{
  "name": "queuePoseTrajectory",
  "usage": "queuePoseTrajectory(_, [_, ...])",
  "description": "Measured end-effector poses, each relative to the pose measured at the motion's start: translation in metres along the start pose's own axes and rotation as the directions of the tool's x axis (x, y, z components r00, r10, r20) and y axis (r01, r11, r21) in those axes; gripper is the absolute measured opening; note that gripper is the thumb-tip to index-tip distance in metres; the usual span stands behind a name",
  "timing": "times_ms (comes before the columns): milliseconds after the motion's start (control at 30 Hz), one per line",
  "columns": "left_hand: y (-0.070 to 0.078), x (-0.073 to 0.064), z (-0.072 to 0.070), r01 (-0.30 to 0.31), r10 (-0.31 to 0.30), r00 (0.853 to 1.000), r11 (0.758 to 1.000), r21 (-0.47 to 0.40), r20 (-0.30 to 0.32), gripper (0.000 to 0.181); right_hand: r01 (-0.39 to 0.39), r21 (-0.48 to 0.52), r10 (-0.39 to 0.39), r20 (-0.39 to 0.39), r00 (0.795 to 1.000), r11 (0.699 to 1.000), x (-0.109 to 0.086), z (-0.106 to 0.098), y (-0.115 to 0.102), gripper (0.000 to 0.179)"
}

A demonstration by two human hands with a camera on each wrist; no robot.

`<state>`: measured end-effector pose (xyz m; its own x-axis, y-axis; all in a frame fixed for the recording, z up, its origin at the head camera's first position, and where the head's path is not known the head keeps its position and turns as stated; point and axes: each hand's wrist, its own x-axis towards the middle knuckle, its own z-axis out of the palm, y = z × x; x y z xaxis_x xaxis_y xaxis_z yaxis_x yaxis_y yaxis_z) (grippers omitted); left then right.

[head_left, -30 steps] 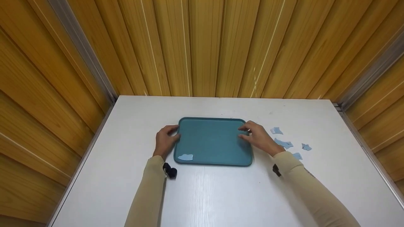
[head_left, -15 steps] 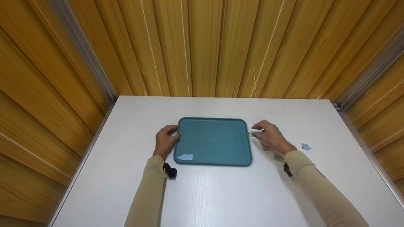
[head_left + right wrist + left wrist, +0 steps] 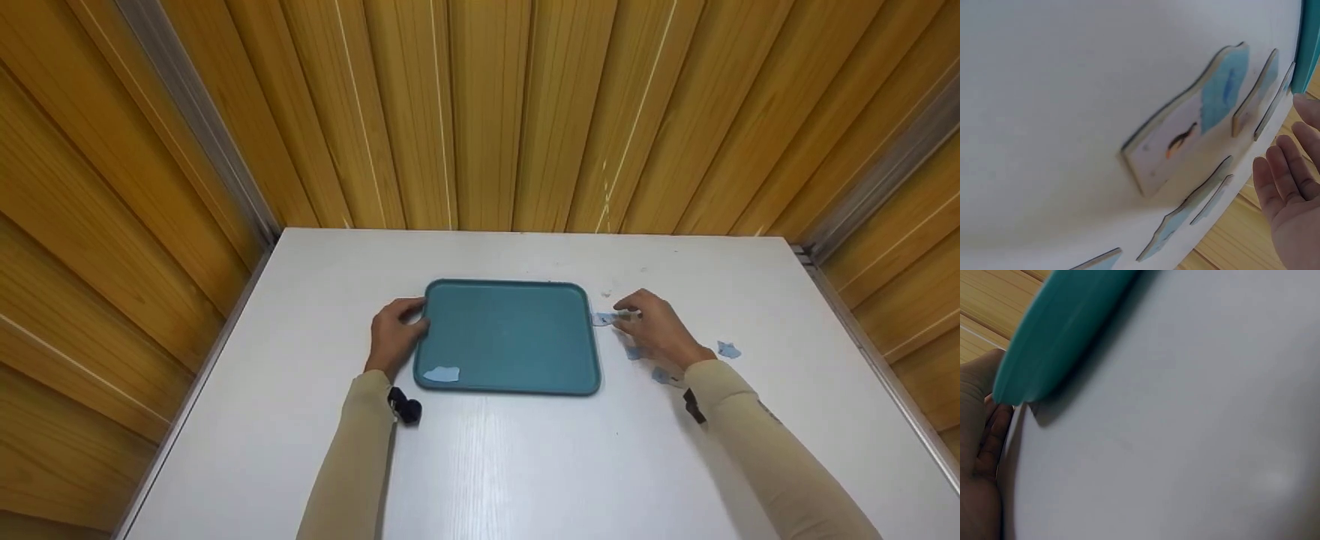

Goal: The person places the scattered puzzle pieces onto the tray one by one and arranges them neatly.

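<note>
A teal rectangular tray lies on the white table, with a pale-blue puzzle piece in its near left corner. My left hand holds the tray's left rim between thumb and fingers; the left wrist view shows the rim beside the hand. Off the tray's right side, my right hand is held over several puzzle pieces, fingers loosely bent and nothing seen between them. One piece touches or nearly touches the tray's right edge. In the right wrist view a larger white-and-blue piece has an orange-and-black mark.
Farther right on the table lies a separate blue piece. Two more pieces, one beneath the right hand and one near the wrist, are partly covered. Wood-patterned panels stand behind the table and at both sides.
My right hand has moved right, off the tray's right edge and over the loose pieces. The piece beside that edge is now visible. The left hand and tray stay put.
</note>
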<state>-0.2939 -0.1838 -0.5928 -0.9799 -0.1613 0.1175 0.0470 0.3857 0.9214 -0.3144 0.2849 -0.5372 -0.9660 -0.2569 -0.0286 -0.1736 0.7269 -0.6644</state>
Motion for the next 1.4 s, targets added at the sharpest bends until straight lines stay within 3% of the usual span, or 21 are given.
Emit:
queuePoseTrajectory(333, [0.001,0.000,0.001,0.002,-0.002,1.000,1.000,-0.003,-0.003,0.038,-0.023,0.016,0.023,0.015,1.000,1.000,0.000,0.004,0.008,0.035])
queuePoseTrajectory(567, [0.002,-0.001,0.001,-0.002,0.002,1.000,1.000,-0.017,-0.001,0.037,-0.018,-0.043,0.018,-0.004,1.000,0.999,-0.001,0.003,0.014,0.028])
queuePoseTrajectory(1100, [-0.001,-0.001,0.002,0.013,-0.013,1.000,1.000,-0.021,-0.002,0.039,-0.113,-0.017,0.113,0.003,0.994,0.993,-0.010,-0.003,0.020,0.031])
queuePoseTrajectory(1400, [0.001,0.000,0.001,0.004,-0.004,1.000,1.000,0.001,-0.011,0.037,-0.110,-0.092,0.114,0.038,0.993,0.990,-0.011,-0.007,0.013,0.027])
